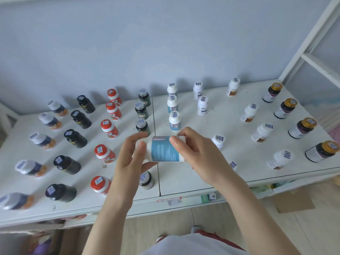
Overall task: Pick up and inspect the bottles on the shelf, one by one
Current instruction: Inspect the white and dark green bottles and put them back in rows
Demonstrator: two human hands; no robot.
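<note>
The person is standing at the white shelf [202, 173] and holding one white bottle with a blue label [164, 150] on its side, up in the air above the rows and clear of the shelf top. The left hand [132, 157] is gripping one end, fingers and thumb curled round it. The right hand [198, 153] is pinching the other end from above. The label is facing up toward the person, so I would say the inspecting is under way. Fingers are covering both ends, so I cannot tell which one carries the cap.

What is worrying me is what is standing underneath. A dark bottle with a grey cap [146, 179] is sitting right below the left wrist, and the column of matching blue-label bottles [174, 120] is standing just behind the hands. If the grip loosens during a turn, the bottle could be dropping among them and toppling several. A low forearm could also be sweeping that front bottle off the edge.
</note>
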